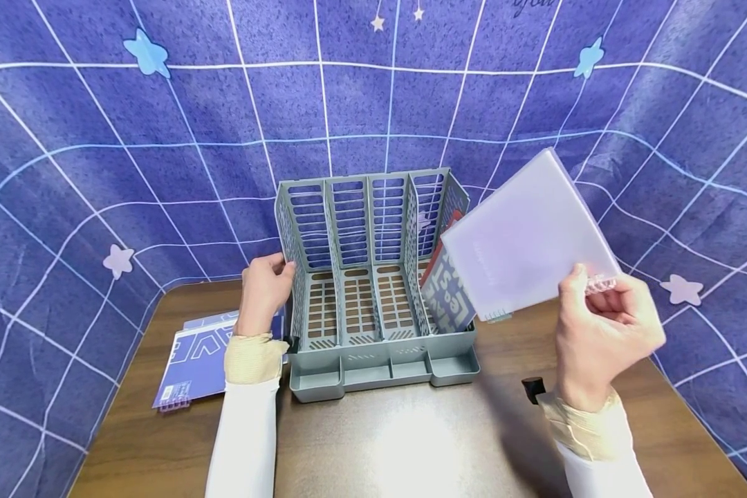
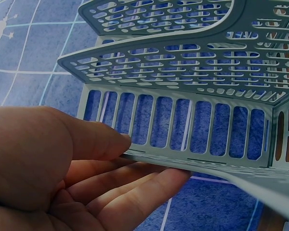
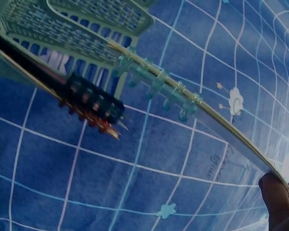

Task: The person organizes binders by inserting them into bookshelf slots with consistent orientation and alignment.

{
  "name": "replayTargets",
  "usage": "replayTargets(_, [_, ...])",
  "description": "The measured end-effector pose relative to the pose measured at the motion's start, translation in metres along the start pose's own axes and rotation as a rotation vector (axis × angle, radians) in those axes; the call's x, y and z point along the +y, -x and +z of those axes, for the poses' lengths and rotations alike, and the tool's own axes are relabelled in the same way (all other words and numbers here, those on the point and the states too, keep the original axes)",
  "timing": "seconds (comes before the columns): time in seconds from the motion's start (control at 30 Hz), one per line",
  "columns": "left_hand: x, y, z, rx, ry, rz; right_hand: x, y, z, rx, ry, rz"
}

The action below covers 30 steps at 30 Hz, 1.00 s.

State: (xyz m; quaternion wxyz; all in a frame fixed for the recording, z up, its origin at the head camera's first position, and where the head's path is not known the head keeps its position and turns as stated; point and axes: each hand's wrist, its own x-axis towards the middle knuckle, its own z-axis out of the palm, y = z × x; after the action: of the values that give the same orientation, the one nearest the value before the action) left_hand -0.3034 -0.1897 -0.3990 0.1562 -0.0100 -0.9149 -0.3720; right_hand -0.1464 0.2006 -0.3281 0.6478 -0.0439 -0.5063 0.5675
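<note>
A grey-green desk file organizer (image 1: 373, 346) with upright slotted dividers stands on the table. My left hand (image 1: 266, 289) pinches the edge of its left side panel, the thumb on the inner face and the fingers outside (image 2: 149, 187). Raised and tilted beside the organizer's right end is a ring-bound notebook (image 1: 529, 235) with a frosted translucent cover. My right hand (image 1: 610, 332) grips it by its lower right corner. Teal binding rings (image 3: 159, 82) show along its edge in the right wrist view. Behind it, a grey lettered notebook (image 1: 445, 297) and a red one stand in the rightmost slot.
Several blue notebooks (image 1: 205, 360) lie on the wooden table (image 1: 411, 443) left of the organizer, partly behind the left forearm. Small open trays (image 1: 454, 366) run along the organizer's front. A blue grid-patterned cloth (image 1: 224, 104) hangs close behind and at both sides.
</note>
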Motion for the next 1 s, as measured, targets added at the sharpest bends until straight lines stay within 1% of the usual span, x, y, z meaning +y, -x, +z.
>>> replayTargets(0.17, [0.0,0.0,0.0,0.003,0.002,0.002,0.005,0.01,0.009,-0.042,-0.008,0.022])
replayTargets(0.37, [0.0,0.0,0.0,0.001,0.002,-0.006,0.02,0.02,0.016,-0.077,0.07,-0.006])
replayTargets(0.5, [0.0,0.0,0.0,-0.001,-0.001,-0.002,0.031,0.027,0.017,-0.097,0.111,0.006])
replayTargets(0.6, [-0.001,0.0,0.001,-0.001,0.001,-0.003,0.036,0.033,0.018,-0.127,0.163,0.007])
replayTargets(0.73, [-0.001,0.0,0.001,-0.01,0.006,-0.014,0.036,0.04,0.021,-0.165,0.229,-0.014])
replayTargets(1.0, [-0.001,0.001,0.001,-0.008,0.004,-0.016,0.035,0.052,0.027,-0.224,0.262,-0.067])
